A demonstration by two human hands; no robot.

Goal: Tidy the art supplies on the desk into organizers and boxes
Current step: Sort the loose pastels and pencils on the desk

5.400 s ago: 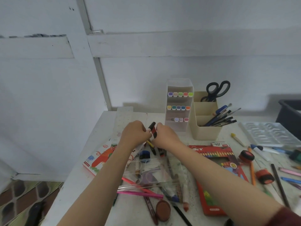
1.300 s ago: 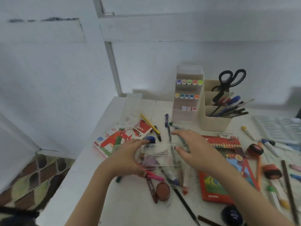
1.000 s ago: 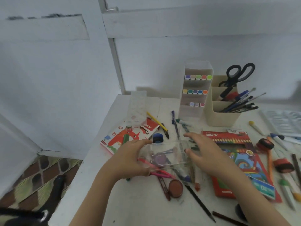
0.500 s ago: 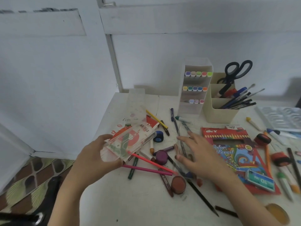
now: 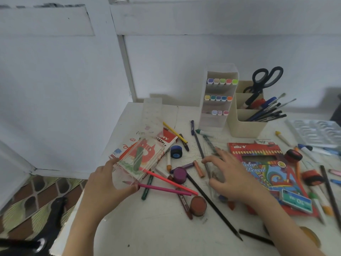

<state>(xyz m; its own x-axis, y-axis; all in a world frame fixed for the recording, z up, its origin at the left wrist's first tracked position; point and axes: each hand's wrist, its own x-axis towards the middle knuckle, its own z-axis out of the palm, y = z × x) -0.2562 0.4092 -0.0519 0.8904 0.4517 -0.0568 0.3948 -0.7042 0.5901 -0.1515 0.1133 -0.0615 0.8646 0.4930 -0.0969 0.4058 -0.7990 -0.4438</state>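
In the head view, my left grip (image 5: 108, 183) grasps a clear plastic case (image 5: 138, 163), thumb against one side and fingers curled under it, holding it tilted above the pastels box (image 5: 167, 143) near the left edge of the worktop (image 5: 156, 228). The case looks empty, though its see-through walls make that hard to settle. My right grip (image 5: 232, 174) is released, fingers spread low over the scattered sticks, with an orange crayon (image 5: 199, 169) and a purple crayon (image 5: 182, 166) just beside the fingertips; I cannot tell whether they touch the worktop. I judge the step in hand is gathering loose crayons into the case. To do it well, I would level the case, turn its open side toward the right grip, lower it near the pile, and feed in the short crayons a few at a time, lengthwise. The long pink markers (image 5: 164, 189) better suit the cream organizer (image 5: 245, 126) at the back.
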